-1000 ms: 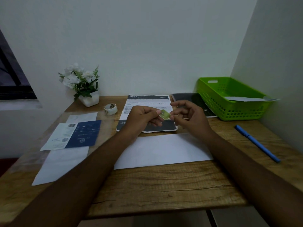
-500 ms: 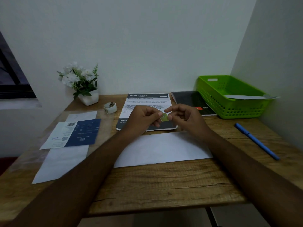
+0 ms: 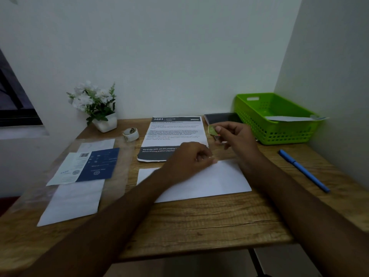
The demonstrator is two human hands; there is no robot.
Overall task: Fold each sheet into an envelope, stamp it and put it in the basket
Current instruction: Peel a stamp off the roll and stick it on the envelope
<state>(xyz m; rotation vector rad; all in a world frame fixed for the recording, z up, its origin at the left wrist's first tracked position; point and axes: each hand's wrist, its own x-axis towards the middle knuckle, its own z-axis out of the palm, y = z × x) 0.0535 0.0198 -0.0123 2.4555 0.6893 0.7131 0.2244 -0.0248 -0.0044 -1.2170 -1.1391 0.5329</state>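
A white folded envelope (image 3: 207, 181) lies flat at the middle of the wooden desk (image 3: 199, 220). My right hand (image 3: 237, 137) is raised above the desk behind it, pinching a small greenish stamp (image 3: 212, 130) between thumb and forefinger. My left hand (image 3: 189, 159) is lower, fingers curled, resting over the envelope's upper edge; whether it holds anything is not visible. A green plastic basket (image 3: 279, 134) stands at the back right with one white envelope (image 3: 293, 118) lying across it.
A printed sheet (image 3: 171, 134) and a dark notebook (image 3: 219, 117) lie behind the hands. A blue pen (image 3: 303, 169) lies at right. At left are a blue-and-white leaflet (image 3: 87, 166) over white paper (image 3: 73, 200), a tape roll (image 3: 130, 134) and a flower pot (image 3: 99, 108).
The hands have parted: my right hand carried the stamp up and to the right, while my left hand let go of it and dropped onto the envelope.
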